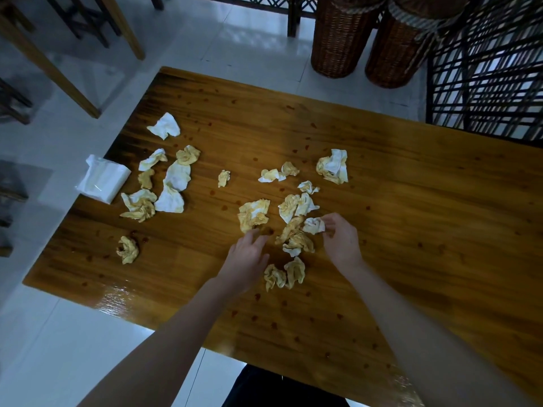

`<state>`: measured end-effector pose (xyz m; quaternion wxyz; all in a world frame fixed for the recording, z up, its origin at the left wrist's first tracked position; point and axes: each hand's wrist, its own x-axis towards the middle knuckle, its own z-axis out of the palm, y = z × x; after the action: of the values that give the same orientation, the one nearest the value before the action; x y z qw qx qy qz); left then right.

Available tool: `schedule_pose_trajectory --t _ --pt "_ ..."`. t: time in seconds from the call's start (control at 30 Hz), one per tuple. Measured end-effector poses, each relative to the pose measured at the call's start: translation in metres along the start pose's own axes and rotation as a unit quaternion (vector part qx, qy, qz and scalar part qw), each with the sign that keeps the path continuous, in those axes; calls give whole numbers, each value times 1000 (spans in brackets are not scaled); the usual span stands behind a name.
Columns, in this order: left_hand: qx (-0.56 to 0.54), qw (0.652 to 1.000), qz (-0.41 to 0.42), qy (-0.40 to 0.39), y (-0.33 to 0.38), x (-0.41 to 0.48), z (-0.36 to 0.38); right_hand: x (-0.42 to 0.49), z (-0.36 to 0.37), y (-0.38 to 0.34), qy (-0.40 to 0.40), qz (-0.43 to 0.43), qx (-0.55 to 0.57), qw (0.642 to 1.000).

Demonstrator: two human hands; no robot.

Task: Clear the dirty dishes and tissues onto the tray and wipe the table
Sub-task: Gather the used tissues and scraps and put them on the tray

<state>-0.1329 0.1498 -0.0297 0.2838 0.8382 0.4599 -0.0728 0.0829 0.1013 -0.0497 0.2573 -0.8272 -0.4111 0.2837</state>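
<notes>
Several crumpled, yellow-stained tissues lie scattered over the wooden table (411, 230). My right hand (340, 242) pinches a small white tissue wad (313, 225) at the edge of a central heap (295, 236). My left hand (246, 259) reaches with straight fingers to the lower edge of a stained tissue (253, 215). Two more stained wads (283, 274) lie between my wrists. A cluster of tissues (164, 183) sits at the left, a lone wad (127, 249) near the left front, another bundle (333, 166) farther back. No tray or dishes are in view.
A plastic tissue pack (102, 179) sits on the table's left edge. Red sauce spots dot the tabletop. Two wicker baskets (340, 39) and a dark lattice screen (484, 69) stand beyond the far edge. Wooden chair legs (44, 63) are at the upper left.
</notes>
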Motion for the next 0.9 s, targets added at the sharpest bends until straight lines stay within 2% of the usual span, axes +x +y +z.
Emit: schedule_pose_trajectory --t 0.17,0.37,0.57,0.9 --pt "9 1000 20 -8 8 6 4 -22 -7 26 -25 43 -49 998" --pt "21 999 48 7 10 6 11 -32 0 38 -21 50 -34 998" --pt "13 999 41 5 10 3 9 -29 4 32 -11 43 -23 999" --pt "5 1000 5 -12 6 0 8 -30 10 23 -33 -12 -83 996"
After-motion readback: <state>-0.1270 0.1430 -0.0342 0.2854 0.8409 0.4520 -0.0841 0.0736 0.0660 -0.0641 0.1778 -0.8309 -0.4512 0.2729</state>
